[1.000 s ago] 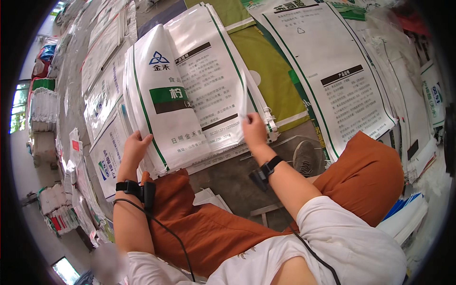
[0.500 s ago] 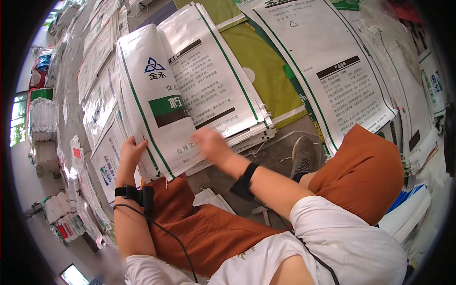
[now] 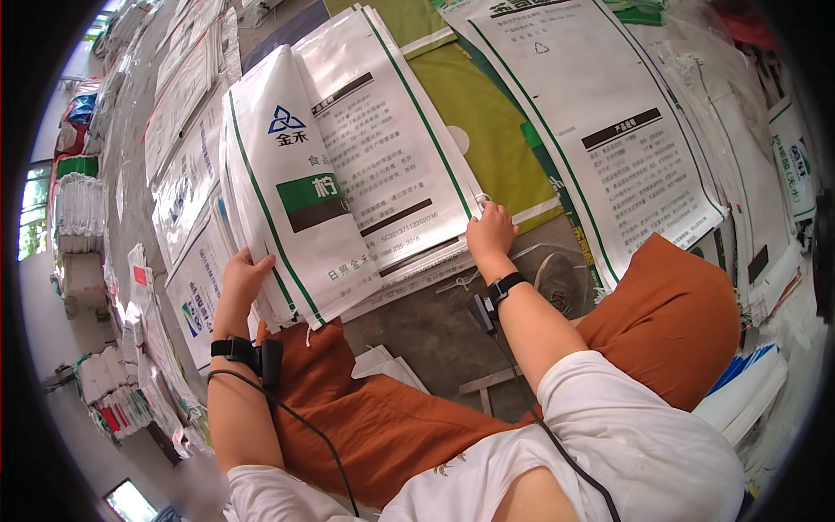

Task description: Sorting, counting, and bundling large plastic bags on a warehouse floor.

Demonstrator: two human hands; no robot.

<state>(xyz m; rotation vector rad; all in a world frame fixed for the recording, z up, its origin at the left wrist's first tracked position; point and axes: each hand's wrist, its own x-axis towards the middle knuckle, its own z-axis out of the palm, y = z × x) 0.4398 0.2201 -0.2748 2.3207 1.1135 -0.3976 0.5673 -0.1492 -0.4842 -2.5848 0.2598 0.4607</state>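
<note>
In front of me lies a stack of flat white woven sacks with green edge stripes and dark print. The left part of the top sack (image 3: 300, 248) curls over in a fold, showing a blue emblem and a green-and-brown block. My left hand (image 3: 243, 280) is closed on the left edges near the lower corner, thumb on top and fingers partly hidden. At the right lower corner of the printed sack (image 3: 391, 122), my right hand (image 3: 490, 233) pinches the edge, with its fingertips at the corner.
Another white sack pile (image 3: 600, 78) lies at the right, beside a yellow-green sack (image 3: 452, 96). More sacks (image 3: 187, 174) lie on the left, and bundled sacks (image 3: 80, 204) are stacked farther off. My knee in brown trousers (image 3: 665, 322) rises at the right, near a shoe (image 3: 554, 283).
My right hand has moved rightward from the middle of the lower edge to the right corner and pinched it. The folded sack has shifted slightly right; my left hand stays at the left edge.
</note>
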